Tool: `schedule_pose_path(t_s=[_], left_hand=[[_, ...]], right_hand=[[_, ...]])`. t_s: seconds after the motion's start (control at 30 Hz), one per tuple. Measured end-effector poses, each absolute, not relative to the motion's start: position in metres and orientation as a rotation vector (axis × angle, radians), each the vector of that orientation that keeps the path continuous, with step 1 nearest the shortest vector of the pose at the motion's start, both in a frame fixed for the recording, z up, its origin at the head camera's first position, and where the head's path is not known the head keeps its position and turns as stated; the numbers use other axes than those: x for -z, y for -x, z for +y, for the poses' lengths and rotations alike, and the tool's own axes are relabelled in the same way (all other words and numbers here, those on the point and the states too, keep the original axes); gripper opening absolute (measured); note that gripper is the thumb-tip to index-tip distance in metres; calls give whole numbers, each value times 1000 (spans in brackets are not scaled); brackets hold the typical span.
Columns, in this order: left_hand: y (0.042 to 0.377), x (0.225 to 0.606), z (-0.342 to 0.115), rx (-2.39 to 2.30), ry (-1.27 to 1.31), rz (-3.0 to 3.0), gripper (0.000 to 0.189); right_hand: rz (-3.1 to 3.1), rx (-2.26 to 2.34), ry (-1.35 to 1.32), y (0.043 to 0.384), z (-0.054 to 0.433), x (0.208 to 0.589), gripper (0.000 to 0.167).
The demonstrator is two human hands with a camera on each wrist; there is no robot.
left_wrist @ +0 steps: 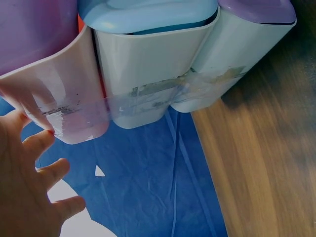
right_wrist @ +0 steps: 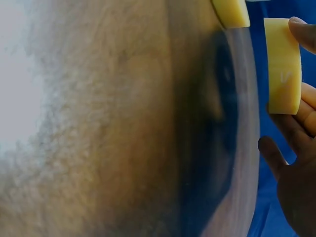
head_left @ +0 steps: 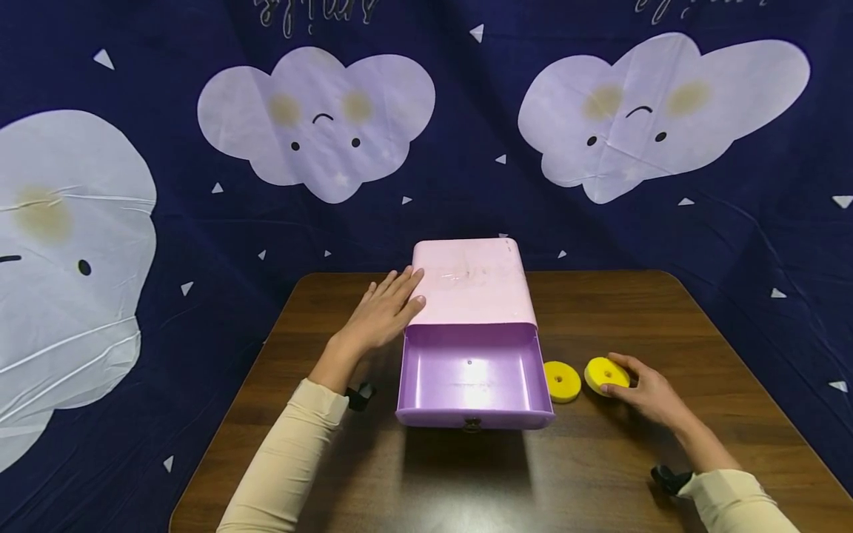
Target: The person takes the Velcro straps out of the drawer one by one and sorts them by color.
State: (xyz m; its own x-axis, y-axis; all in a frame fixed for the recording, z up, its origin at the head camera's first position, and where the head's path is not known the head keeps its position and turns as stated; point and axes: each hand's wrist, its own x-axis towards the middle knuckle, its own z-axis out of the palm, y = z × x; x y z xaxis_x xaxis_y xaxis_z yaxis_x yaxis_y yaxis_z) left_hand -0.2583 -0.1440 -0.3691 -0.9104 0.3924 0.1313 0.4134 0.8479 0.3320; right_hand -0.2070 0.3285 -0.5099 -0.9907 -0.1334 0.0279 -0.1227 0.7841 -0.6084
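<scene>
The work seems to me near its beginning. What is done: the purple drawer (head_left: 469, 389) stands pulled out of its pink shell (head_left: 469, 285), and one yellow disc (head_left: 602, 366) is taken in the right hand (head_left: 656, 396). What is left, as I judge: this disc is not yet set down, the second disc (head_left: 567, 383) is not taken up, and the drawer is not closed; neither disc is inside it.

The right hand pinches its disc at the rim, thumb against fingers — it seems lifted from the wooden worktop (head_left: 600, 311), between the drawer and the worktop's right edge. The second disc lies just beside the drawer, on its right, and the drawer hides a small part of it. The left hand (head_left: 376, 318) grips nothing: its fingers are extended and touch the left side of the pink shell, towards the worktop's far edge.

The held disc is plain yellow, round and thick, with a small hole in the middle — it is slightly tilted, and the right wrist view shows a pale mark on its side.
</scene>
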Motion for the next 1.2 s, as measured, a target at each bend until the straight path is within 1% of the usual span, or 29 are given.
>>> schedule_pose_path(t_s=[0.5, 0.7, 1.0, 1.2], left_hand=[[259, 371, -143, 553, 643, -2966, 59], [259, 371, -143, 549, 638, -2966, 59], [258, 371, -143, 547, 641, -2966, 58], [258, 369, -143, 544, 640, -2961, 58]], right_hand=[[2966, 920, 228, 211, 333, 532, 80], [2979, 922, 249, 212, 332, 536, 79], [2995, 937, 265, 210, 330, 534, 75], [2994, 1005, 224, 207, 327, 519, 74]])
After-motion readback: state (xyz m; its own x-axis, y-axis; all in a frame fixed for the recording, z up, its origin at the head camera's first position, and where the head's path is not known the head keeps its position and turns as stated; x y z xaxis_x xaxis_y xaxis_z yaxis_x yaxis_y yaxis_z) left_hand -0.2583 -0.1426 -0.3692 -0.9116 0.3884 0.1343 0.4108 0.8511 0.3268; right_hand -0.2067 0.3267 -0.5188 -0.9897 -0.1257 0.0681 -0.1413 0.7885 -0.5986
